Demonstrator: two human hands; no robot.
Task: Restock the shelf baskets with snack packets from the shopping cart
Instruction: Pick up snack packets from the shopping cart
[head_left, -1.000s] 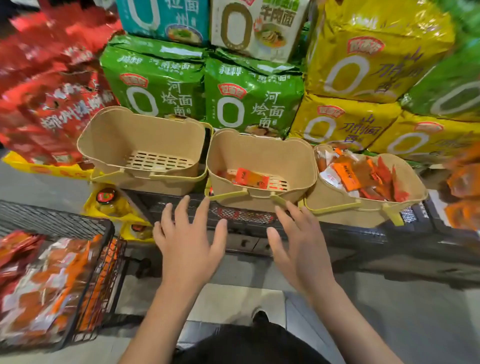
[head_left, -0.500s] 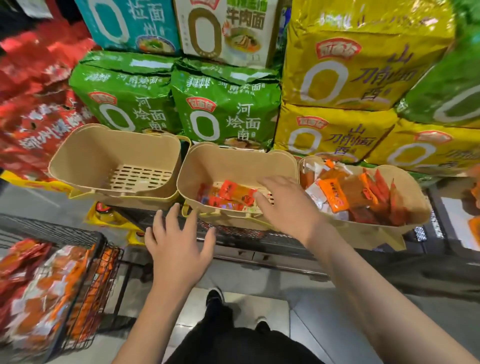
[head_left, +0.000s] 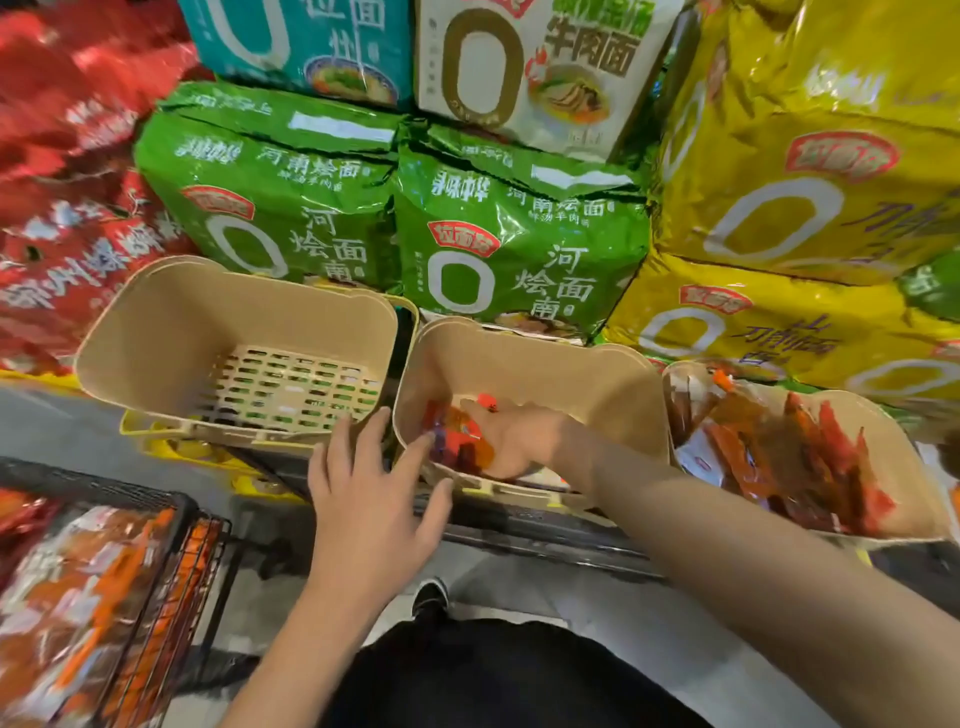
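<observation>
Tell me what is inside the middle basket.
Inside the middle basket lie a few red and orange snack packets, with the right hand reaching in over them. The hand covers part of the basket floor, so any packets beneath it cannot be seen.

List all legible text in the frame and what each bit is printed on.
"河南烩面", large "0": left green noodle bag.
"河南烩面", large "0": right green noodle bag.
"牛肉面", large "0": white noodle bag.
"面", large "0": teal noodle bag; other characters cut off.
"刀削面", large "0": yellow noodle bags; partly blurred.
Red bags: white characters, too blurred.
Snack packets: print too small.
</observation>
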